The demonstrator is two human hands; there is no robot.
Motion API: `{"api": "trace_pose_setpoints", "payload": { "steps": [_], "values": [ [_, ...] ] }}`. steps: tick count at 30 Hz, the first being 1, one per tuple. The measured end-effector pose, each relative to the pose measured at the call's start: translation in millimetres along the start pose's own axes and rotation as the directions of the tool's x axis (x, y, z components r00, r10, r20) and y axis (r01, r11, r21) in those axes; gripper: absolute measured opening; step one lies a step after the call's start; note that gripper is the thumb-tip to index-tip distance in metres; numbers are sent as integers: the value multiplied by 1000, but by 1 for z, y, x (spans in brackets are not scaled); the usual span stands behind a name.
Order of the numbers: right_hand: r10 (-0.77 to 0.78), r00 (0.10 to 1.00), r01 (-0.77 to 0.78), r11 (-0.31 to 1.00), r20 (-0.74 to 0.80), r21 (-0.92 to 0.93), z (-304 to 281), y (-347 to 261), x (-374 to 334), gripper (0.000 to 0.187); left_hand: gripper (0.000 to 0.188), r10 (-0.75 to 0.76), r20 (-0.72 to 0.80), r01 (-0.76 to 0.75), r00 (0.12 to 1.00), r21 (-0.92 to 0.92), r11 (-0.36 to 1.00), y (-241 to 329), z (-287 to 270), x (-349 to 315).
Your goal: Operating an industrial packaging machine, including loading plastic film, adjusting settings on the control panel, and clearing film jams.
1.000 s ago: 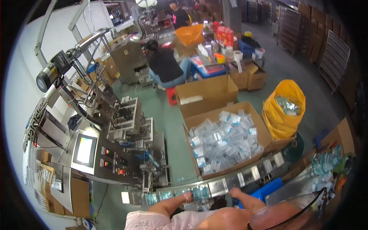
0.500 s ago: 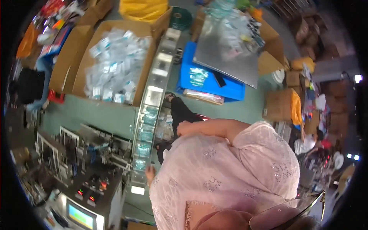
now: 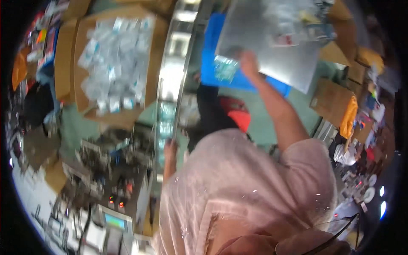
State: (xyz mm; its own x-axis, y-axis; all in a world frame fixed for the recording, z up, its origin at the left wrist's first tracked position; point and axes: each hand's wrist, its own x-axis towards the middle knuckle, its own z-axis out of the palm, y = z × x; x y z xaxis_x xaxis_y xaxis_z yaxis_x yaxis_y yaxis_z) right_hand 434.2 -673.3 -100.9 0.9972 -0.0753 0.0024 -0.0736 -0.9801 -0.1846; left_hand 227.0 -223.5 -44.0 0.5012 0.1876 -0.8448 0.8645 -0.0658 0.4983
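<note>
- Evidently the raised edges of the metal channel keep the teal packets in line, which would be why they lie one behind another, left of me.
- My left hand is at the channel's right edge, beside the nearer packets; blur hides the fingers, so I cannot tell whether they are spread or pinching anything.
- My right hand is farther out, over the blue bin, just right of the other teal packets; that grip is too smeared to tell as well.
- The bin sits close by the metal table, presumably for easy reach.
- Half a second ago my right hand was drawn in close to me; now the arm stretches out.
</note>
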Motion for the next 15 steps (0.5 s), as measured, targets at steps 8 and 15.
{"api": "trace_pose_setpoints", "payload": {
  "steps": [8,15],
  "values": [
    [173,945,-191,981,279,38,40,-12,31,57,35,457,685,-651,567,33,759,239,158,-70],
    [242,828,-151,965,506,-214,75,10,33,93,36,-46,-308,-183,950,-671,719,128,-14,-60]
  ]
}}
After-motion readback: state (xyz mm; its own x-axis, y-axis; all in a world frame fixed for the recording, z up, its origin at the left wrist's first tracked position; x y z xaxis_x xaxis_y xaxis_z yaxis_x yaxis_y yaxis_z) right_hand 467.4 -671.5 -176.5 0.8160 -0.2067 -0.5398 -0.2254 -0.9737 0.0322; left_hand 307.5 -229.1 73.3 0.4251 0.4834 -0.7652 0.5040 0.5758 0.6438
